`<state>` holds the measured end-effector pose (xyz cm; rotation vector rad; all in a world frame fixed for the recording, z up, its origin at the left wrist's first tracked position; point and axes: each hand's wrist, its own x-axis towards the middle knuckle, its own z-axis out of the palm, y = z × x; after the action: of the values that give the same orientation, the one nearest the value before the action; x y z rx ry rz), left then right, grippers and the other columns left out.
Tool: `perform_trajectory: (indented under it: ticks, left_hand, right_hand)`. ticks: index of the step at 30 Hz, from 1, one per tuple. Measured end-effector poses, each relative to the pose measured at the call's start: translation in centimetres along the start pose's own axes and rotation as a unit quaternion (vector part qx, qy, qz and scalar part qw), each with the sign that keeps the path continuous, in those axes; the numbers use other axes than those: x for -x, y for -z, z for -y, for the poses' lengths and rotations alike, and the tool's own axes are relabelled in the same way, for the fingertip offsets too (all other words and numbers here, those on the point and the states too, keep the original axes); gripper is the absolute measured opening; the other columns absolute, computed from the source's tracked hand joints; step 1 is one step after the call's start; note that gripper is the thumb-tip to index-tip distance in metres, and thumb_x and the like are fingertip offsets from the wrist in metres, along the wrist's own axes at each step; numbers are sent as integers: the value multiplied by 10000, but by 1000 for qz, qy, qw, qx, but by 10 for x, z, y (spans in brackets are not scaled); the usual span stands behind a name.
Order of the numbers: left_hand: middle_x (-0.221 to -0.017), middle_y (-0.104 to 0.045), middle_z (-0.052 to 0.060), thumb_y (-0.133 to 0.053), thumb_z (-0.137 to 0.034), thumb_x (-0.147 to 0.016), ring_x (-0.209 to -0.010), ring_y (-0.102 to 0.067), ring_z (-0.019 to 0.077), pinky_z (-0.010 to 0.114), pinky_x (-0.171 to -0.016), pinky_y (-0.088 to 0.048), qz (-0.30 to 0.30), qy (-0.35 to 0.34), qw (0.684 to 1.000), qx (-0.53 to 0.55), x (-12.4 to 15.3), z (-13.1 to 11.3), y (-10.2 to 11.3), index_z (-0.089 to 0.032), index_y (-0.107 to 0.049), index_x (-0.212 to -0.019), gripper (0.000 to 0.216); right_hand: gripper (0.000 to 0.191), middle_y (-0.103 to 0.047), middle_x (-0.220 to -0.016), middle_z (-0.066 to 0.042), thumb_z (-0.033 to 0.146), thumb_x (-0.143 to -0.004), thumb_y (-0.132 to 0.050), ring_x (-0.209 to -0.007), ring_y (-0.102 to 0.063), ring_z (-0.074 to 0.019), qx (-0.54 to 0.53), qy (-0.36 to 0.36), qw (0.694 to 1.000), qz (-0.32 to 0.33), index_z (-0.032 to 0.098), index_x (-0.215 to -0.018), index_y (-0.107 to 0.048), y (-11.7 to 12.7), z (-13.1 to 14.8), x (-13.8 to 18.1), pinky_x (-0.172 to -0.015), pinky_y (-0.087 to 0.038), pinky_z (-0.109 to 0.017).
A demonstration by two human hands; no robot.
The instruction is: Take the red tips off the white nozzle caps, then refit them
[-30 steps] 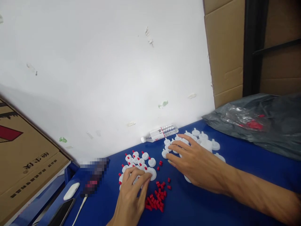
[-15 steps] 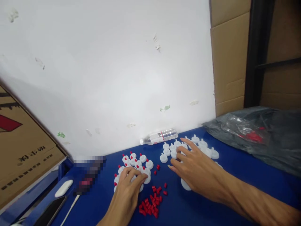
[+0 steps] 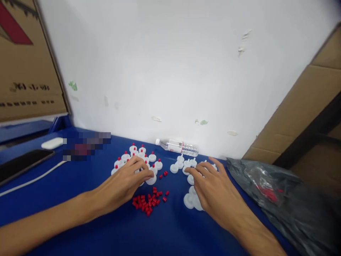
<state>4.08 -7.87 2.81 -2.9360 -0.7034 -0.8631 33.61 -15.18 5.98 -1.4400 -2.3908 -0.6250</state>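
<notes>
My left hand point(image 3: 126, 183) rests, fingers curled down, on a cluster of white caps with red tips point(image 3: 138, 156) on the blue table point(image 3: 87, 185). What its fingers hold, if anything, is hidden. A small heap of loose red plugs point(image 3: 149, 201) lies just in front of it. My right hand point(image 3: 213, 186) lies palm down with fingers spread over a group of plain white caps point(image 3: 183, 164); two more white caps point(image 3: 189, 201) sit by its thumb side.
A clear plastic water bottle point(image 3: 177, 146) lies against the white wall. A dark plastic bag point(image 3: 279, 195) with red pieces inside fills the right. A phone point(image 3: 21, 163), a white cable point(image 3: 32, 179) and a white case point(image 3: 52, 143) are at the left. Cardboard boxes point(image 3: 23, 64) flank both sides.
The view has swung and tilted, so everything sits differently in frame. Both hands stay on their cap groups, the left still curled, the right still spread.
</notes>
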Motion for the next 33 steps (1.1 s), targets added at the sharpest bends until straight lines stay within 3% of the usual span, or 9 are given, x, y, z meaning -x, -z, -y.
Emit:
perform_trajectory:
  ticks: [6, 15, 21, 25, 29, 33]
  left_hand:
    - [-1029, -587, 63, -435, 30, -971, -989, -481, 239, 339, -793, -450, 10, 16, 999, -35, 5, 6, -5, -213, -616, -1173, 364]
    - [-1061, -604, 78, -367, 148, -846, -1001, -486, 240, 352, -812, -460, 16, -16, 997, -69, 5, 9, -7, -197, -598, -1250, 579]
    - [-1064, -615, 71, -394, 103, -899, -1007, -488, 232, 338, -824, -468, -4, -35, 998, -53, 4, 7, -6, -208, -621, -1196, 486]
    - [-1087, -623, 81, -440, 30, -966, -1048, -491, 245, 358, -850, -480, 22, -15, 998, -50, 4, 5, -5, -217, -642, -1224, 410]
    - [-1123, -607, 90, -433, 15, -978, -1063, -494, 256, 370, -857, -481, 48, 5, 997, -66, 2, 3, -3, -239, -643, -1251, 429]
    - [-1186, -562, 97, -433, 15, -972, -1098, -487, 265, 369, -860, -482, 47, 9, 997, -66, 0, -1, -1, -272, -597, -1326, 483]
  right_hand:
    - [226, -733, -1044, -21, 269, -1052, -447, -1123, -626, -232, -86, 16, 993, 76, 260, -1075, -671, 7, -3, 1, -1171, -304, -542]
    - [262, -714, -1253, -49, 457, -949, -658, -1271, -581, -314, -112, 15, 987, 117, 290, -1143, -713, 0, -5, 9, -1189, -283, -626]
    - [253, -711, -1259, -56, 400, -892, -737, -1286, -582, -332, -110, 23, 985, 132, 290, -1119, -730, -5, -4, 10, -1177, -296, -660]
    - [167, -724, -1205, -53, 332, -909, -718, -1259, -602, -311, -118, 26, 985, 125, 271, -1064, -736, -9, 0, 10, -1182, -305, -633]
    - [328, -721, -1218, -46, 384, -871, -776, -1247, -607, -297, -129, 23, 985, 112, 285, -1173, -698, -5, -4, 11, -1177, -329, -603]
    - [513, -696, -1295, -24, 445, -787, -850, -1306, -563, -316, -119, 11, 988, 99, 331, -1248, -658, 5, -25, 17, -1154, -355, -605]
